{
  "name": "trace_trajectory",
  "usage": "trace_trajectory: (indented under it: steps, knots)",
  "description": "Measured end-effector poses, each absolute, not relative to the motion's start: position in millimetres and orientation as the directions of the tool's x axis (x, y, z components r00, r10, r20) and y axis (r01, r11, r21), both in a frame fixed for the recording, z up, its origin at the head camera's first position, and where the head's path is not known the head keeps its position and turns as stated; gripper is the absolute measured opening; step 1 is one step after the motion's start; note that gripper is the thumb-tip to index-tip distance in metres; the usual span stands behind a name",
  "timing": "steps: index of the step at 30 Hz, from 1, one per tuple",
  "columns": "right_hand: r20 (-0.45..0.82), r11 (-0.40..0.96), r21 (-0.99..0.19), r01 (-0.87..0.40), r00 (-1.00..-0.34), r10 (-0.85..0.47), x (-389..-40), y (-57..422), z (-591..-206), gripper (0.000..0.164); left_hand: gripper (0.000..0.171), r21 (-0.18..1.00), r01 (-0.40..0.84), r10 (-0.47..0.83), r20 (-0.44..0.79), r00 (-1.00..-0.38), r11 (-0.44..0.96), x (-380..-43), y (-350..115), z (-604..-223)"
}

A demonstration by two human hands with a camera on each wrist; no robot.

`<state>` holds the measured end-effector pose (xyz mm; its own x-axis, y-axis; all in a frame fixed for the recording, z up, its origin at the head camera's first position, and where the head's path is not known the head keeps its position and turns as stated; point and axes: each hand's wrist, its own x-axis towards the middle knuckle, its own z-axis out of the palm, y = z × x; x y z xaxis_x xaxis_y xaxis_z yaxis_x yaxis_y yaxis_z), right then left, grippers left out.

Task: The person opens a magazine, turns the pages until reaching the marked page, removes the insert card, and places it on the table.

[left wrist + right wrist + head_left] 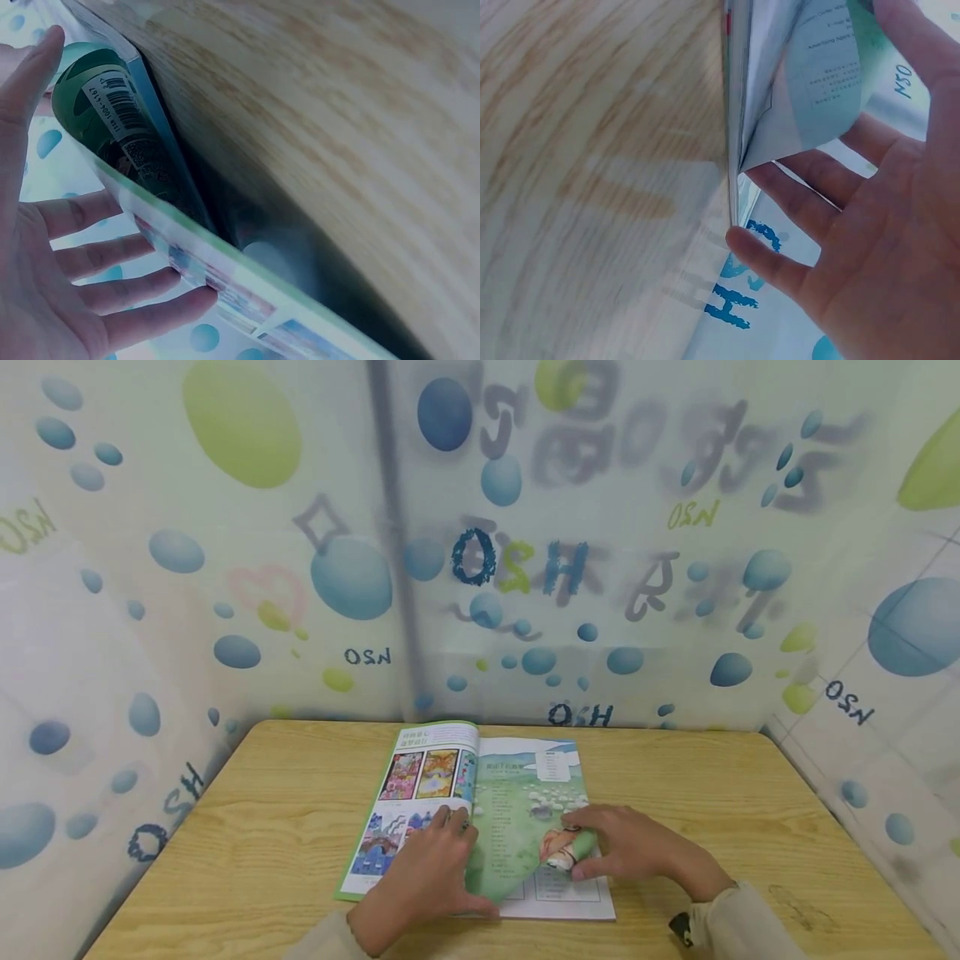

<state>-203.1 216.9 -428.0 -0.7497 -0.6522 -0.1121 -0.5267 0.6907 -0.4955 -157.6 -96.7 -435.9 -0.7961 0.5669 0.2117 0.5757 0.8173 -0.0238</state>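
An open magazine lies on the table, with colourful pictures on its left page and a green meadow scene on its right page. My left hand rests on the lower part of the left page near the fold, fingers and thumb spread. In the left wrist view, its fingertips touch the magazine's underside-curled left part, where a barcode shows. My right hand holds the right edge of a page between thumb and fingers. That page curls up, and a white page with print shows beneath its lower corner.
The wooden table extends to both sides of the magazine. A whitish curtain with blue and green drops surrounds the table at the back and sides. A dark item is at the right sleeve's cuff.
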Motion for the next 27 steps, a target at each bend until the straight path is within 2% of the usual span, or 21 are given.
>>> trace_trajectory:
  steps: [6,17,21,27]
  knots:
    - [-0.148,0.678,-0.589,-0.44,-0.766,-0.625,-200.4,220.6,-417.7,0.08,0.1,-0.028,0.579,0.572,0.196,-0.796,0.815,-157.3,-97.4,-433.0]
    - [-0.088,0.622,-0.668,-0.408,-0.787,-0.611,-203.0,235.6,-411.5,0.065,0.081,-0.074,0.572,0.573,0.218,-0.79,0.817,-159.5,-104.4,-429.2]
    - [-0.033,0.61,-0.662,-0.435,-0.796,-0.604,-203.7,240.2,-408.5,0.061,0.079,-0.087,0.577,0.579,0.242,-0.779,0.812,-159.5,-106.0,-428.6]
    - [-0.027,0.667,-0.616,-0.419,-0.835,-0.549,-206.3,246.1,-409.6,0.069,0.085,-0.081,0.581,0.579,0.268,-0.77,0.81,-159.7,-108.9,-427.6]
